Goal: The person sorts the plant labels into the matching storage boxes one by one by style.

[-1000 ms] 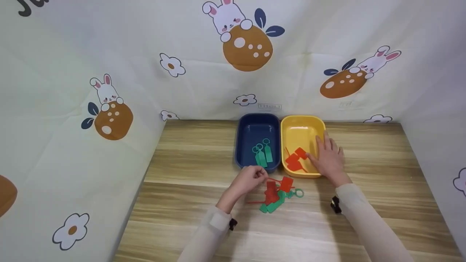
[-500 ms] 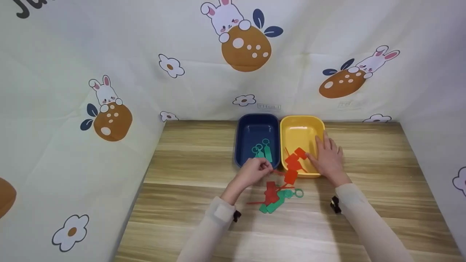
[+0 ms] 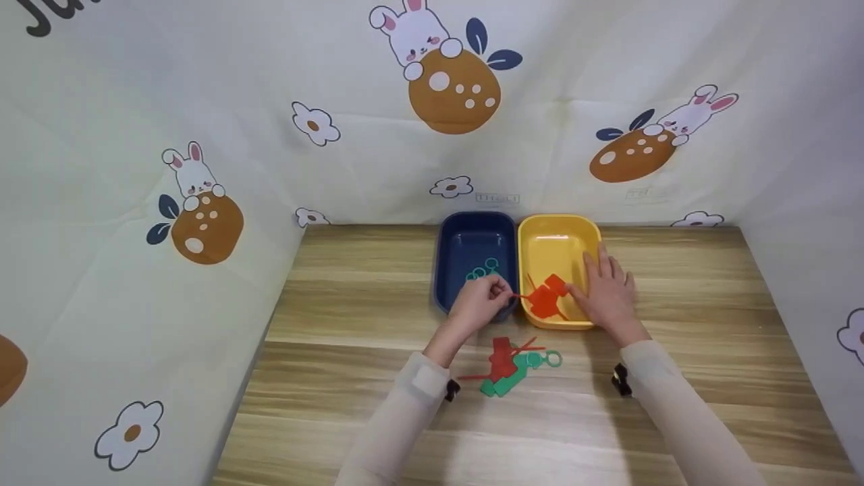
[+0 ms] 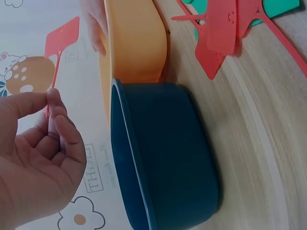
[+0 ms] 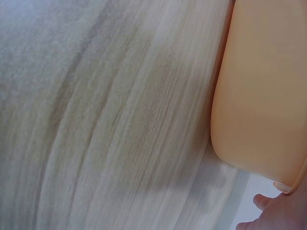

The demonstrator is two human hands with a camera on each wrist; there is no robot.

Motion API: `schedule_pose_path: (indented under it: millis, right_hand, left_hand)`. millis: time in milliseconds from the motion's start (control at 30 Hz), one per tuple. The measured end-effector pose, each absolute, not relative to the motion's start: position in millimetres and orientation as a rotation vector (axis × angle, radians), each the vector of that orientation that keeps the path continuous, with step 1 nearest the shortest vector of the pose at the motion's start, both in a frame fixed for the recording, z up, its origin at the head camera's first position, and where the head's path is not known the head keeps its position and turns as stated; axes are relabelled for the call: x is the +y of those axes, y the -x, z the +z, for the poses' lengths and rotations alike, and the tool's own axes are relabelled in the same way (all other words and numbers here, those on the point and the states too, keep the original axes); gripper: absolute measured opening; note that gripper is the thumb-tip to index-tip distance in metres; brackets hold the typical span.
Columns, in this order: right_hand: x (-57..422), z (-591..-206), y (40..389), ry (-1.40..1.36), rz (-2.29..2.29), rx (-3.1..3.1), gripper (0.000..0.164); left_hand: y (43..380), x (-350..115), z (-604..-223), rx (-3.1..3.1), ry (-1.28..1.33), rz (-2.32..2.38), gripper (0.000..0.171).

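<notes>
My left hand (image 3: 478, 300), over the navy container (image 3: 472, 226), pinches a red tag (image 4: 62, 37) by its thin stem between thumb and fingertip. In the head view its flat end reaches over the yellow container (image 3: 553, 244), overlapping other red tags (image 3: 555, 283) there. Green tags (image 3: 491, 264) with ring ends lie in the navy container, partly hidden by the hand. My right hand (image 3: 607, 297) rests on the yellow container's right rim, fingers extended and thumb over the inside. In front of the containers lies a pile of red tags (image 3: 502, 358) and green tags (image 3: 511, 383).
Both containers stand side by side on the wood-grain table (image 3: 351, 290). Behind and beside the table hangs a pale printed cloth (image 3: 378, 162) with rabbits and flowers.
My left hand has moved up and slightly right from the pile, carrying the red tag from the tabletop to over the containers. The right hand stays at the yellow container's rim.
</notes>
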State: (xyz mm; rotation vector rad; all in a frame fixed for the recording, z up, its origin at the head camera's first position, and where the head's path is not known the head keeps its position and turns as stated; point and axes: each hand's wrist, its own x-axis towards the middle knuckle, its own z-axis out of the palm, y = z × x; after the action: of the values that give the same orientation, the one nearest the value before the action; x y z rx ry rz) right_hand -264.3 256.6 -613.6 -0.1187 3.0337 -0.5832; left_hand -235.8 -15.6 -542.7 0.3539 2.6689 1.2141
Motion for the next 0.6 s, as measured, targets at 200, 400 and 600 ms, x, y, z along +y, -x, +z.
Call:
schedule_pose_path:
  millis: [200, 400, 600]
  right_hand:
    - [256.7, -614.7, 264.2, 0.129, -0.577, 3.05, 0.08]
    - [256.7, -616.1, 264.3, 0.119, -0.557, 3.05, 0.08]
    - [256.2, -615.3, 265.1, 0.103, -0.545, 3.032, 0.081]
  left_hand:
    - [243.0, -4.9, -547.2, 2.757, -0.304, 1.175, 0.009]
    - [252.0, 4.8, -550.0, 2.825, -0.227, 1.116, 0.009]
    - [258.3, 14.8, -551.7, 2.903, -0.159, 1.005, 0.01]
